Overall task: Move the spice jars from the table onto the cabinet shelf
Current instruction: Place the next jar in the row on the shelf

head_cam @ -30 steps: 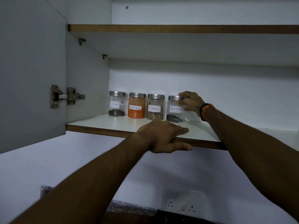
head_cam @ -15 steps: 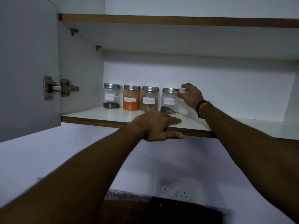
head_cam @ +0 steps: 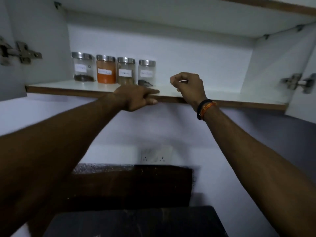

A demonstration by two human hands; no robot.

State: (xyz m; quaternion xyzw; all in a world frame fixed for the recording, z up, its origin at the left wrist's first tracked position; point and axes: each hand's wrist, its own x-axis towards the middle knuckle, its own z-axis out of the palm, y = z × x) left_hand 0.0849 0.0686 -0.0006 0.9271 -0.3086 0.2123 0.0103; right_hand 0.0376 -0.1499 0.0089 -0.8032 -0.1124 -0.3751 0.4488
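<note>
Several glass spice jars with silver lids and white labels stand in a row at the back left of the cabinet shelf (head_cam: 222,97). From the left: a jar with dark bits (head_cam: 83,67), an orange powder jar (head_cam: 106,69), a brownish jar (head_cam: 126,71) and the black pepper jar (head_cam: 147,72). My left hand (head_cam: 136,98) rests flat on the shelf's front edge, fingers over the board, holding nothing. My right hand (head_cam: 189,86) hovers over the shelf to the right of the black pepper jar, apart from it, fingers curled in and empty.
Both cabinet doors are swung open, with metal hinges at the left (head_cam: 18,53) and right (head_cam: 299,82). An upper shelf (head_cam: 265,4) caps the compartment. Below are a wall socket (head_cam: 156,156) and a dark countertop (head_cam: 136,221).
My right hand let go of the black pepper jar and drew back to the right, curling its fingers. The camera tilted down and to the right. My left hand stayed on the shelf edge.
</note>
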